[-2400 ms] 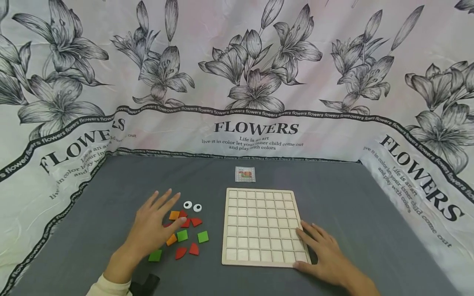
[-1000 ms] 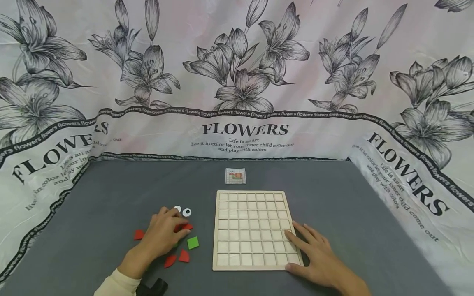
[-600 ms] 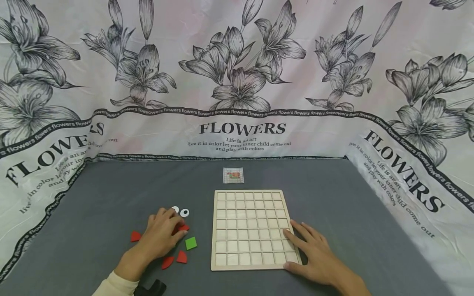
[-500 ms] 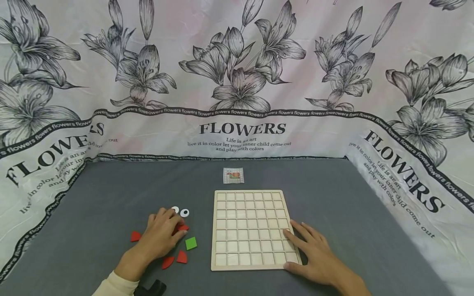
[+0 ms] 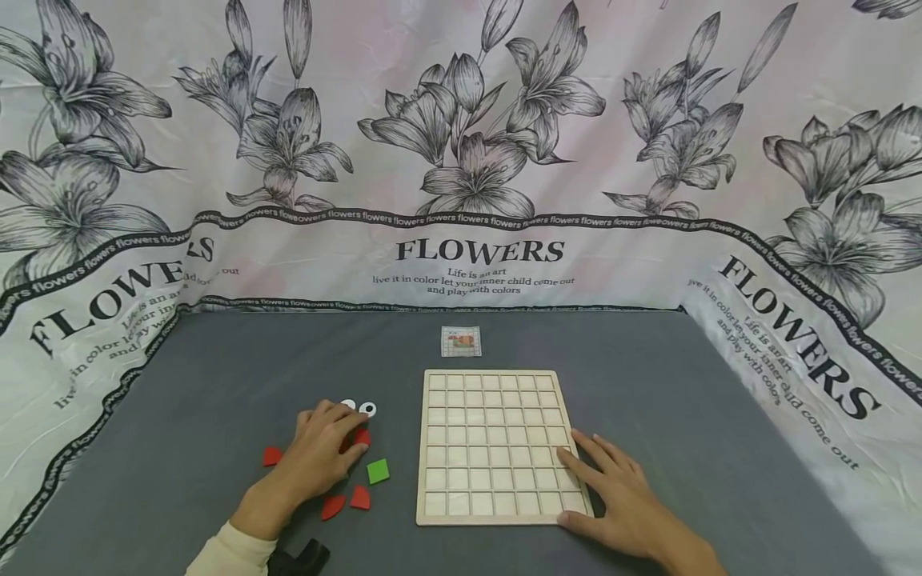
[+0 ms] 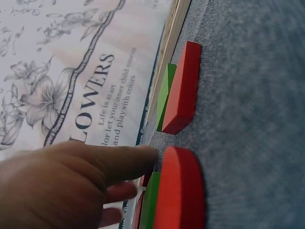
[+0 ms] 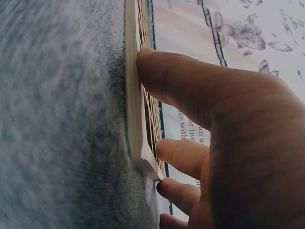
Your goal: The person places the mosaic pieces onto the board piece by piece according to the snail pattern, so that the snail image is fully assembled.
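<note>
My left hand reaches down over a group of small tiles, hiding several of them. A red tile shows between its thumb and index finger; I cannot tell whether they pinch it. Beside the thumb lies a green square tile, with a red rounded tile below it. In the left wrist view the thumb stretches out above another green tile. On the right, my right hand rests at the edge of a wooden grid board, thumb by its near corner and fingers extended along the side.
Two white eye discs lie just beyond the left fingertips. Another red tile sits left of the hand. A small picture card lies behind the board on the grey cloth. A flower-printed curtain stands behind.
My left hand has come down from above the tiles, its fingers bending in; lately the index finger has edged forward past a red tile. The right hand stays at the board.
</note>
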Demonstrator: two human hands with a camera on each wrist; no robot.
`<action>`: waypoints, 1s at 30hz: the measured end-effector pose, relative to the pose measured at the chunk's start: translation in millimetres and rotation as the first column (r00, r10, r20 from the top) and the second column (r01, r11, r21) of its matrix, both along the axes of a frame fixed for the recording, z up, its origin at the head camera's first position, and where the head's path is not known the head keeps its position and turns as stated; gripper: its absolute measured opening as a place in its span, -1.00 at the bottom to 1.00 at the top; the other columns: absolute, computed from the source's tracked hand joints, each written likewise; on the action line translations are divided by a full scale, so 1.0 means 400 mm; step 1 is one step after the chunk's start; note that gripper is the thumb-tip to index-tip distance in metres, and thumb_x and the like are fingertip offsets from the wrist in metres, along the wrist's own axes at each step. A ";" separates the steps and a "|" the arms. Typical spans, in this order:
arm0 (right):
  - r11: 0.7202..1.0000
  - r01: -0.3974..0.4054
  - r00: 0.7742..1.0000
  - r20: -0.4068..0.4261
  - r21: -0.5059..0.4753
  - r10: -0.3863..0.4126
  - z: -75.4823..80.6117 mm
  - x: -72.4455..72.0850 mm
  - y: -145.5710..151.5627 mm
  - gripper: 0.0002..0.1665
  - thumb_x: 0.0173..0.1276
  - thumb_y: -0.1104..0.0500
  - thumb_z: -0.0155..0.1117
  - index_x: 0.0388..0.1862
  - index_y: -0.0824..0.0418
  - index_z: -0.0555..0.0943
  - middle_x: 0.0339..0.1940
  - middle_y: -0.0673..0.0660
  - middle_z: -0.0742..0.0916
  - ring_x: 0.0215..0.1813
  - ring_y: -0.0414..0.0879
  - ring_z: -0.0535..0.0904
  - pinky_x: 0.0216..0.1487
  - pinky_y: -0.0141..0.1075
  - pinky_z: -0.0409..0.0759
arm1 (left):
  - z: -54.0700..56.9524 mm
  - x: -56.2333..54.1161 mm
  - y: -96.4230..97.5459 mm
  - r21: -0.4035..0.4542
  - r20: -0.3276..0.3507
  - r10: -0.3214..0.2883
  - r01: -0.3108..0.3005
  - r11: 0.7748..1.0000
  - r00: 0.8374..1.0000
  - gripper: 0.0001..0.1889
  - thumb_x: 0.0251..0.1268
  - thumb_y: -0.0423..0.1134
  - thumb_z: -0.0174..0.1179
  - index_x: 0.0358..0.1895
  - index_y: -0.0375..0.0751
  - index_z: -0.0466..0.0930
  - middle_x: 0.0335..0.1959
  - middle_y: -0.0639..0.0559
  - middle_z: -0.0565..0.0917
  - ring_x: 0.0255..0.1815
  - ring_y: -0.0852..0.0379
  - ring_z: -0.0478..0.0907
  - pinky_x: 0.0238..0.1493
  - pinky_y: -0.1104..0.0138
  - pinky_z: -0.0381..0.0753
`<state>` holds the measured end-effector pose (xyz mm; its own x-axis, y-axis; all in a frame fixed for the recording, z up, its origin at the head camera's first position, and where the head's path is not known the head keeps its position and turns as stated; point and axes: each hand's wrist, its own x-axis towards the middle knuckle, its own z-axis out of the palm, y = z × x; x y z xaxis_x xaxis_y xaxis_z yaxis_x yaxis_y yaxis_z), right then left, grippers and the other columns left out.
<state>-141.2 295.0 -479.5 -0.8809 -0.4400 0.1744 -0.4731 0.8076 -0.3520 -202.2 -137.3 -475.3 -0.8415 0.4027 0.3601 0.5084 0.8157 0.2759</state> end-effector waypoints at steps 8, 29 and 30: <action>1.000 0.015 1.000 0.022 -0.013 -0.014 -0.003 0.001 0.003 -0.11 0.18 -0.30 0.33 0.40 0.11 0.42 0.46 0.22 0.30 0.38 0.35 0.14 0.09 0.36 0.08 | -0.002 0.003 -0.003 0.014 0.043 0.081 -0.082 0.997 0.996 -0.62 -0.07 -0.05 0.52 -0.19 -0.19 0.74 -0.33 0.14 0.38 -0.34 0.14 0.23 -0.26 0.09 0.16; 1.000 0.015 0.999 0.036 -0.014 -0.014 0.000 -0.001 0.001 -0.10 0.18 -0.30 0.32 0.41 0.12 0.41 0.46 0.22 0.30 0.39 0.34 0.13 0.11 0.36 0.06 | -0.021 -0.005 -0.004 0.105 -0.047 0.067 -0.062 0.993 0.997 -0.71 -0.14 -0.17 0.56 -0.41 -0.08 0.61 -0.52 0.19 0.45 -0.40 0.17 0.33 -0.26 0.12 0.22; 1.000 0.013 0.999 0.035 -0.013 -0.013 -0.001 -0.001 0.001 -0.10 0.19 -0.30 0.32 0.41 0.11 0.41 0.46 0.21 0.31 0.39 0.34 0.13 0.11 0.36 0.07 | -0.023 -0.006 -0.003 0.120 -0.044 0.065 -0.059 0.991 0.997 -0.72 -0.13 -0.20 0.56 -0.41 -0.07 0.60 -0.53 0.20 0.44 -0.40 0.18 0.33 -0.25 0.12 0.22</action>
